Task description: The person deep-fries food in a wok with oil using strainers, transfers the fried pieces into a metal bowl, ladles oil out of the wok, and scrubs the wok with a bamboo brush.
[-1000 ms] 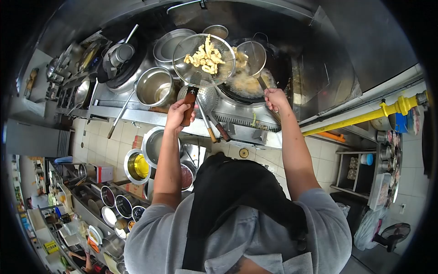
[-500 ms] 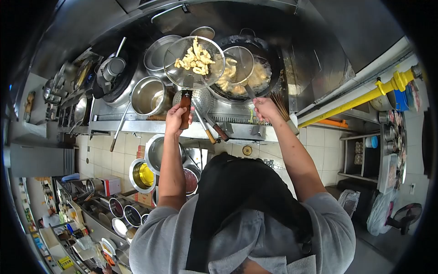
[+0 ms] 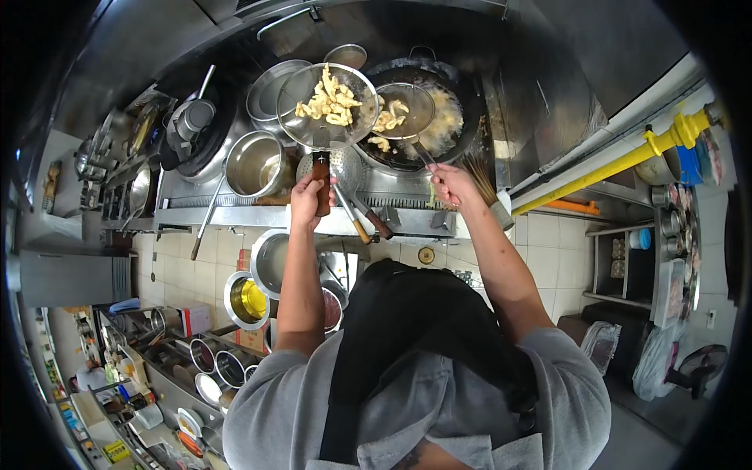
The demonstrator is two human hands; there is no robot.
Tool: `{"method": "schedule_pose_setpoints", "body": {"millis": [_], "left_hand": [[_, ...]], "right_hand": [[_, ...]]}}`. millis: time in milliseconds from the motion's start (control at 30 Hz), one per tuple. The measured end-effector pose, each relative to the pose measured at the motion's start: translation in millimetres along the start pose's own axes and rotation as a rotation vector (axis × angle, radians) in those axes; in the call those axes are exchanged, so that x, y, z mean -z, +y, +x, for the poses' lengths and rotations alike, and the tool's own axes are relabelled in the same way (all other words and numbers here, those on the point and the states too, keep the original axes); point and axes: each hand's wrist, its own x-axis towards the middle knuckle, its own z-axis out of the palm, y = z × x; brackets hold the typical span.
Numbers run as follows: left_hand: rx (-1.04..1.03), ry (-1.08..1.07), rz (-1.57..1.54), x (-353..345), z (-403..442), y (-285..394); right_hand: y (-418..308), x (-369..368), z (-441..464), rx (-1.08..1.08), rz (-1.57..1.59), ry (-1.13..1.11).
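Note:
My left hand (image 3: 306,200) is closed round the wooden handle of a large mesh strainer (image 3: 301,131). Pale golden fried pieces (image 3: 333,100) lie in its mesh, left of the wok. My right hand (image 3: 454,186) grips the handle of a smaller mesh skimmer (image 3: 415,100), whose head is over the left part of the black wok (image 3: 472,94). Several fried pieces (image 3: 390,117) show at the skimmer's left side, close to the strainer's rim; whether they rest in the skimmer or below it I cannot tell. Bubbling oil (image 3: 445,129) fills the wok.
A steel saucepan (image 3: 254,164) and a perforated ladle (image 3: 345,168) stand left of the wok. A bamboo brush (image 3: 489,192) lies right of my right hand. A yellow pipe (image 3: 619,172) runs along the right. Behind the counter edge, a pot of yellow oil (image 3: 249,300) stands low.
The skimmer has shifted slightly, and fewer fried pieces show in the wok's left part, with more open bubbling oil at the right. The strainer has moved slightly left with its pieces.

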Motion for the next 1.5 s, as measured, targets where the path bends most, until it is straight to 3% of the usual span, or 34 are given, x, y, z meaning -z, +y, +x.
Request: {"method": "schedule_pose_setpoints", "body": {"millis": [133, 333, 467, 567, 667, 800, 933, 1033, 1267, 1400, 1467, 1500], "left_hand": [[-0.030, 0.016, 0.046, 6, 0, -7], [-0.023, 0.083, 0.100, 1, 13, -23], [0.049, 0.017, 0.052, -19, 36, -34], [0.047, -0.049, -0.014, -41, 41, -36], [0.090, -0.055, -0.121, -52, 40, -34], [0.239, -0.106, -0.196, -39, 54, -43], [0.222, -0.183, -0.260, -38, 57, -23], [0.152, -0.278, -0.251, -29, 58, -7], [0.139, -0.215, -0.105, -41, 55, 13], [0.134, -0.212, -0.090, -35, 36, 14], [0.089, -0.233, -0.123, -34, 31, 19], [0.078, -0.210, -0.095, -34, 29, 23]], "right_hand": [[-11, 14, -17, 0.073, -0.176, 0.056], [-47, -30, -71, 0.245, -0.328, 0.209], [-61, -54, -78, 0.337, -0.492, 0.238], [-64, -65, -77, 0.531, -0.913, 0.487], [-63, -44, -76, 0.557, -0.673, 0.489], [-63, -12, -76, 0.459, -0.590, 0.470], [-56, 5, -66, 0.371, -0.517, 0.404], [-43, 11, -65, 0.358, -0.678, 0.413], [-20, 7, -72, 0.256, -0.920, 0.319], [-8, 7, -70, 0.124, -0.647, 0.301], [-14, 0, -61, -0.011, -0.557, 0.186], [-10, -6, -53, -0.020, -0.374, 0.165]]}}
